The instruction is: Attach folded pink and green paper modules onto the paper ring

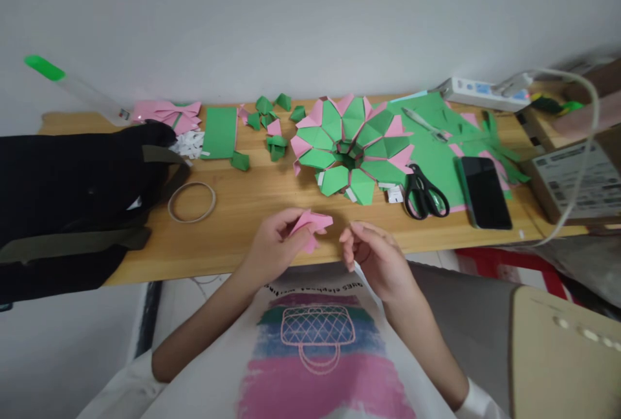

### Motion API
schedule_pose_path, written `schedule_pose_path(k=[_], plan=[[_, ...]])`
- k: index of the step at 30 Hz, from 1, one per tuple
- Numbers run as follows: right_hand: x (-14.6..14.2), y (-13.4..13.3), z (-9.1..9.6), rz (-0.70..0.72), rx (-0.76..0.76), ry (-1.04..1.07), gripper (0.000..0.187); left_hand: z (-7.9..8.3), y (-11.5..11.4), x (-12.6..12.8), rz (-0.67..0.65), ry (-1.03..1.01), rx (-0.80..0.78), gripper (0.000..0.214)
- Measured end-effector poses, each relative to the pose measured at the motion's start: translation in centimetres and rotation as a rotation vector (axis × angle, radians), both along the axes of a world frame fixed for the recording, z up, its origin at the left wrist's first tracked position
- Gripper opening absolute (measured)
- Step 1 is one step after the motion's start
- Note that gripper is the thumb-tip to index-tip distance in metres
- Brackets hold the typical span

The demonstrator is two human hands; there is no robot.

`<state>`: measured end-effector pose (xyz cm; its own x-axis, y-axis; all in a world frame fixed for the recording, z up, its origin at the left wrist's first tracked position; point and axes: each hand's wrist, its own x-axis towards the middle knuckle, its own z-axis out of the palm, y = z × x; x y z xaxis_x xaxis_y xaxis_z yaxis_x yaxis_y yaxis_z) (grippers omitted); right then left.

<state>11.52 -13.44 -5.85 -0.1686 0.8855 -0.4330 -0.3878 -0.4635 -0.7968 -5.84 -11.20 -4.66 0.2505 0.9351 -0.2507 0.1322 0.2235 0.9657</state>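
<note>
My left hand (274, 244) is closed on a small folded pink paper piece (313, 225), held just above the front edge of the wooden table (242, 238). My right hand (373, 254) hovers a little to the right of it with fingers loosely curled and nothing in them. Beyond both hands lies a large round green and pink folded paper ring (352, 147). Several small green folded pieces (272, 121) lie to its left.
Black scissors (424, 196) and a dark phone (485, 191) rest on green paper sheets (436, 141) at the right. A tape ring (191, 202) and a black bag (72, 205) sit at the left. A power strip (478, 92) and cardboard boxes (577, 180) stand at the far right.
</note>
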Motion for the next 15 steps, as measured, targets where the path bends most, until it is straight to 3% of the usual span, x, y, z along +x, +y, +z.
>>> schedule_pose_path(k=[4, 15], plan=[[0.08, -0.18, 0.00, -0.051, 0.069, -0.087, 0.021, 0.18, 0.18, -0.03, 0.051, -0.106, -0.105, 0.023], [-0.83, -0.20, 0.15, -0.063, 0.177, -0.285, 0.024, 0.19, -0.01, 0.24, -0.009, -0.105, -0.146, 0.022]])
